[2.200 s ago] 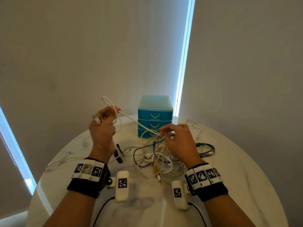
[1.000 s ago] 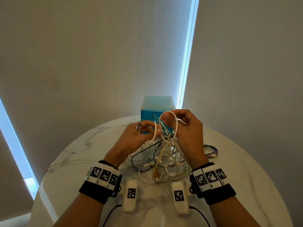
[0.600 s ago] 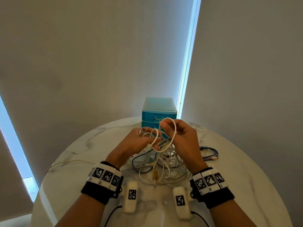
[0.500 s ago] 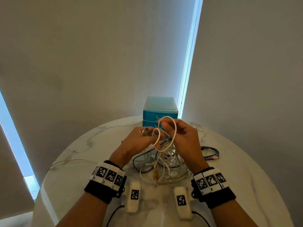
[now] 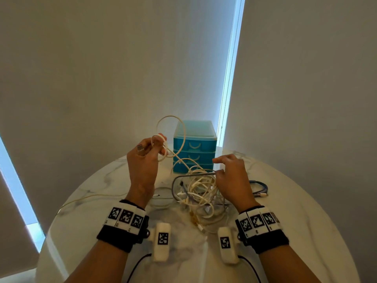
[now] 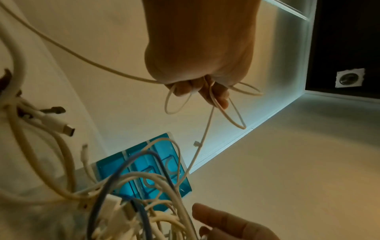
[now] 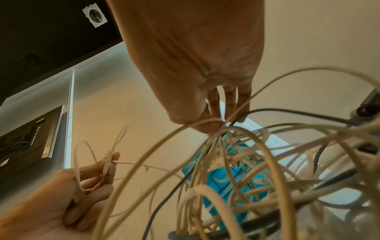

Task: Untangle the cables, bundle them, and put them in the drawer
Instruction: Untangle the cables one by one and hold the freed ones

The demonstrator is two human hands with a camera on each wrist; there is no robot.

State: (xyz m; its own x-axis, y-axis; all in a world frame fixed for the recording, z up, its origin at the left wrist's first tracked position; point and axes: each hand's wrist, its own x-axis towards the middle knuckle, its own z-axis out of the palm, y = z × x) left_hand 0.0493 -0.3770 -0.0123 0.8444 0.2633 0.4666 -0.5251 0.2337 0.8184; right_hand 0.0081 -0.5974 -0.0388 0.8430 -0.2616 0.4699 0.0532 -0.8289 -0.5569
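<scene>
My left hand (image 5: pixel 161 146) is raised left of the drawers and grips several small loops of a thin white cable (image 5: pixel 169 116); its USB plug (image 5: pixel 140 148) sticks out by the thumb. From the loops the cable runs down into the tangle of white, grey and blue cables (image 5: pixel 201 190) on the table. In the left wrist view the curled left hand (image 6: pixel 201 92) holds the cable (image 6: pixel 207 128). My right hand (image 5: pixel 219 166) sits on the tangle's top, thumb and fingers pinching strands (image 7: pixel 216 118), index finger stretched out. The blue three-drawer unit (image 5: pixel 193 148) stands behind, all drawers closed.
The round white marble table (image 5: pixel 295 211) carries a separate blue cable (image 5: pixel 259 186) right of the tangle and a thin pale cable (image 5: pixel 91 199) trailing to the left edge. Grey walls and a bright window strip stand behind the drawer unit.
Both hands held the white loop together before the drawers. Now my left hand has lifted left with the loops, and my right hand has let go and dropped onto the tangle.
</scene>
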